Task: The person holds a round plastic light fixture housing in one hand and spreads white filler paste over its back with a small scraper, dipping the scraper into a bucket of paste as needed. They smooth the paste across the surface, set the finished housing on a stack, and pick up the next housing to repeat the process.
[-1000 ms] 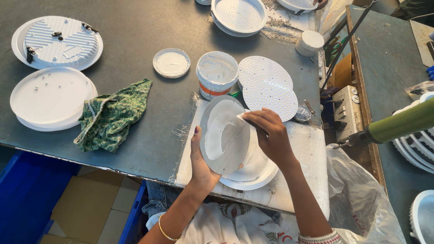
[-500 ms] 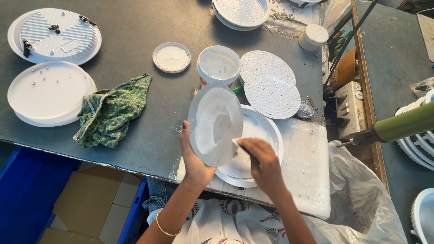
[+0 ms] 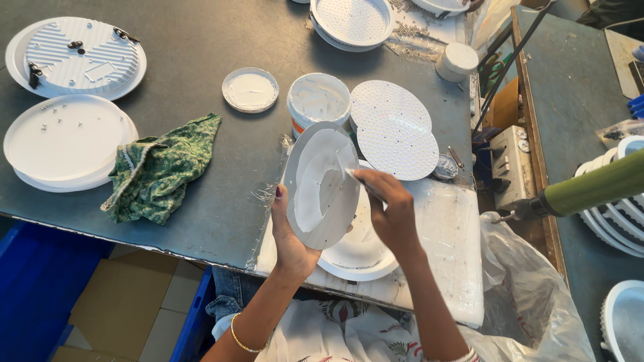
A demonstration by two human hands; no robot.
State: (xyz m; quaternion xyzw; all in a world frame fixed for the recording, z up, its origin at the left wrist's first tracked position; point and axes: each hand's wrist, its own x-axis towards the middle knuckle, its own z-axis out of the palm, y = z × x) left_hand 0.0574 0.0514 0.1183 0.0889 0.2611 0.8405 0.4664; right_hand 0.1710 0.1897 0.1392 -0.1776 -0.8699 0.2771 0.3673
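My left hand holds a round white plate-like disc upright and tilted, its hollow face turned towards my right hand. My right hand pinches a small brush or spatula whose tip touches the disc's inner face, which is smeared with white paste. Beneath them lies a second white round dish on a white foam board. An open tub of white paste stands just behind the disc, with its lid lying to the left.
Two perforated white discs lie behind my right hand. A green patterned cloth lies left, with stacked white round housings and a ribbed one further left. A green-handled tool points in from the right. Blue crates stand below the table edge.
My left hand lifted the disc off the lower dish and turned it more upright. My right hand moved from the disc's upper rim down, then back onto its inner face.
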